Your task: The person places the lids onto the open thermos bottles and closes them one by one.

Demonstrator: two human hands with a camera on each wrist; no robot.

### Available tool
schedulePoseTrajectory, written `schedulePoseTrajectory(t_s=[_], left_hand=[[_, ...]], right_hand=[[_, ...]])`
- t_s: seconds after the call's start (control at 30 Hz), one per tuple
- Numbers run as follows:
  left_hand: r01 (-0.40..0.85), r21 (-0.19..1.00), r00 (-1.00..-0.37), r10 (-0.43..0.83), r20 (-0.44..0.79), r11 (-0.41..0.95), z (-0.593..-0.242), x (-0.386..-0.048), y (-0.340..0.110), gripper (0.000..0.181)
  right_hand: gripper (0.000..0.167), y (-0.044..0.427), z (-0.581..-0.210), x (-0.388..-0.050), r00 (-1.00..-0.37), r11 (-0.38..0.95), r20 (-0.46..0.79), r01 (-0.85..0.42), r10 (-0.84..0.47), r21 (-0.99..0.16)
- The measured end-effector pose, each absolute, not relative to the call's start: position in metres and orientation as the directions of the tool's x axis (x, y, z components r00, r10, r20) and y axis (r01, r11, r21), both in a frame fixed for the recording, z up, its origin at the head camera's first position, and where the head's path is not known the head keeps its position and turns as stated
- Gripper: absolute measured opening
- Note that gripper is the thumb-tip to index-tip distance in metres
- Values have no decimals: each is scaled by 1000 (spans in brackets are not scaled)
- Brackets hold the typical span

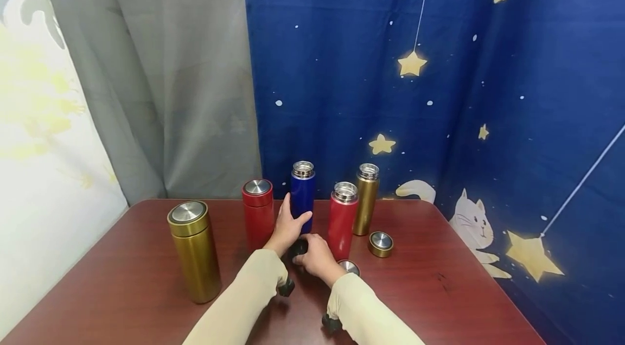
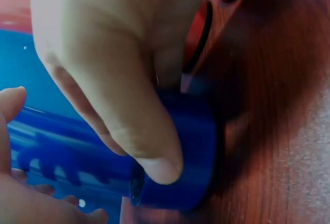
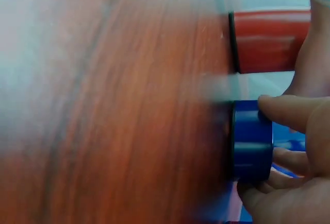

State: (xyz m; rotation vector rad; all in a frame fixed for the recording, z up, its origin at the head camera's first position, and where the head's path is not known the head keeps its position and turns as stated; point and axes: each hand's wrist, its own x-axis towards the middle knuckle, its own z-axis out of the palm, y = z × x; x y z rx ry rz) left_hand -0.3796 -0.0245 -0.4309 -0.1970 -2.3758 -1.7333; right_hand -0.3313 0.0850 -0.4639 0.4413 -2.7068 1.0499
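Observation:
The blue bottle (image 1: 304, 193) stands upright without its lid. My left hand (image 1: 288, 227) is beside it, thumb and fingers spread. In the left wrist view the left hand (image 2: 31, 198) shows at the lower left, around the blue bottle (image 2: 51, 141) with a gap visible. My right hand (image 1: 317, 256) pinches the blue lid, dark in the head view (image 1: 298, 248), low over the table in front of the bottle. The right wrist view shows the right hand (image 3: 294, 167) with thumb and fingers on the sides of the blue lid (image 3: 252, 141). Lid and bottle are apart.
Left stand a lidded gold bottle (image 1: 196, 258) and a lidded red bottle (image 1: 259, 215). Right stand an open red bottle (image 1: 340, 225) and an open gold bottle (image 1: 366, 198). A gold lid (image 1: 381, 244) and another lid (image 1: 349, 266), partly hidden by the right hand, lie on the table.

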Motion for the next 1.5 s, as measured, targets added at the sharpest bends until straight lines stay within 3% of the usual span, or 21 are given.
schedulePoseTrajectory(t_s=[0.57, 0.8, 1.03, 1.33, 1.5], left_hand=[[215, 911, -965, -68, 254, 352, -441, -397, -36, 88], [241, 902, -949, -109, 297, 359, -450, -401, -18, 95], [188, 928, -948, -187, 256, 320, -454, -403, -9, 95], [235, 908, -916, -232, 326, 347, -459, -410, -8, 74], [234, 903, -923, -210, 323, 359, -459, -405, -6, 72]], right_hand=[[61, 91, -449, -293, -891, 692, 346, -448, -293, -566], [60, 112, -445, -284, -905, 676, 349, -416, -243, -608], [56, 132, -443, -274, -889, 644, 396, -445, -231, -623], [54, 146, -436, -265, -873, 593, 459, -460, -166, -661], [53, 150, -428, -265, -857, 576, 498, -474, -131, -666]])
